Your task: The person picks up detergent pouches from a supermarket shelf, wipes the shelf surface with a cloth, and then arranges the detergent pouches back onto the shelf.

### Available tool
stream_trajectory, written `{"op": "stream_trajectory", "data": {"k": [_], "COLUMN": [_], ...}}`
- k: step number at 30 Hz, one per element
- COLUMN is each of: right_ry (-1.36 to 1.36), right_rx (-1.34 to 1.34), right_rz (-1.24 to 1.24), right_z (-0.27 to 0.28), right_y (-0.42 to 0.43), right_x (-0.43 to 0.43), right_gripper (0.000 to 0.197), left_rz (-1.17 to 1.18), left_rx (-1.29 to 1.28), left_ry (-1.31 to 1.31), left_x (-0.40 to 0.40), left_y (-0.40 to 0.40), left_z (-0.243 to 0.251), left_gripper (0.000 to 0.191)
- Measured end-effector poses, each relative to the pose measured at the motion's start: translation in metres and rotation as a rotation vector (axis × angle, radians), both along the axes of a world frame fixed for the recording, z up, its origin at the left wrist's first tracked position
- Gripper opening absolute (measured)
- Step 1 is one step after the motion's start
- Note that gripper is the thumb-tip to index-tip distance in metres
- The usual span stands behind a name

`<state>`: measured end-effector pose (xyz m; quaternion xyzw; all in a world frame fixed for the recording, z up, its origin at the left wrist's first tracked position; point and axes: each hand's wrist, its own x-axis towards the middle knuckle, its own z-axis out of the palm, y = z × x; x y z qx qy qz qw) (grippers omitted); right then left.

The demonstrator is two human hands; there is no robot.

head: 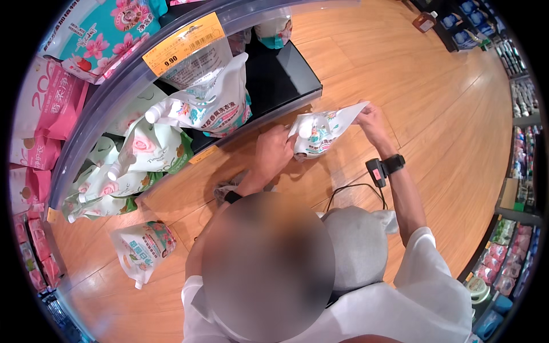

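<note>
A white detergent refill pouch [319, 130] with a white screw cap hangs above the wooden floor between both hands. My left hand [274, 148] grips its left side, close to the cap. At the pouch's upper right corner, my right hand [372, 122] pinches the film. To the left, a similar white and teal pouch [214, 103] rests on the black bottom shelf [279, 77]. Another white pouch with a cut-out handle [146, 248] lies on the floor at the lower left.
Green and white pouches printed with roses [146, 145] crowd the shelf at left. Above them runs a shelf edge with a yellow price tag [182, 43]. A brown bottle [424, 21] stands at the far upper right. Stocked shelves [506, 257] line the right. A cable [351, 185] hangs near my right wrist.
</note>
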<state>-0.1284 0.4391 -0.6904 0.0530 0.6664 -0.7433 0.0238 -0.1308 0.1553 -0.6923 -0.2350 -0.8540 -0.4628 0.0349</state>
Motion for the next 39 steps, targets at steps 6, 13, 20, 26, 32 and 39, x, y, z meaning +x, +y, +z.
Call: {"op": "stream_trajectory", "data": {"k": [6,13,20,26,32,39], "right_ry": [0.196,0.488,0.312,0.337,-0.078,-0.045], "right_rx": [0.036,-0.091,-0.159,-0.006,0.199,0.250], "right_rz": [-0.083,-0.095,-0.145,0.040,0.058,0.203], "right_z": [0.107,0.126,0.060,0.051,0.015,0.001], "right_y": [0.003,0.003,-0.034,-0.019,-0.047,-0.077], "right_x": [-0.037,-0.090,-0.144,-0.167,-0.123,-0.122], "right_gripper": [0.019,0.016,0.015,0.031,0.123,0.108], "left_rz": [0.219,0.321,0.476,0.207,0.269,0.228], "left_rx": [0.100,0.112,-0.295,-0.144,0.325,0.510], "left_ry": [0.308,0.376,0.201,-0.006,-0.533,-0.967], "left_x": [-0.043,-0.076,-0.076,-0.036,-0.058,-0.107], "left_y": [0.013,0.019,0.013,-0.012,0.010,0.039], "left_z": [0.083,0.125,0.074,0.025,-0.017,-0.049], "left_gripper": [0.034,0.028,0.025,0.021,0.052,0.063]}}
